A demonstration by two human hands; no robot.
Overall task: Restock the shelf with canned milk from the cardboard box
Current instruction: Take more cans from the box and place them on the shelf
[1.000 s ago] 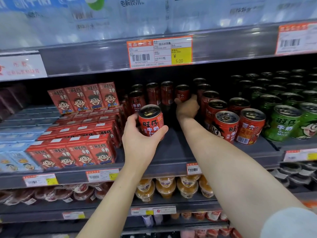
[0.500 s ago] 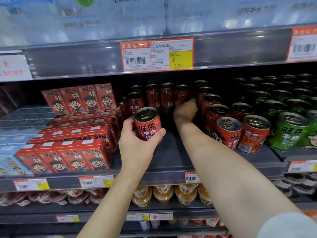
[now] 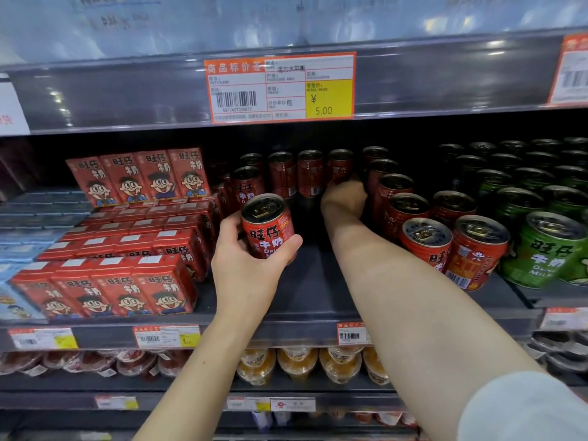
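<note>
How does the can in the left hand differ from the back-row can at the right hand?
The held can is off the shelf, tilted, wrapped by the left hand; the back-row can stands upright on it. The held can is brightly lit with a readable label; the back-row can is in shadow. The right hand is at the back-row can's base, its grip hidden. Both are red cans with silver tops.

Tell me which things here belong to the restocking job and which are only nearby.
Job: red milk can in the left hand; back red can held by the right hand; dark shelf.
Nearby: red milk cartons; green cans; orange price tag; cups on the lower shelf.
</note>
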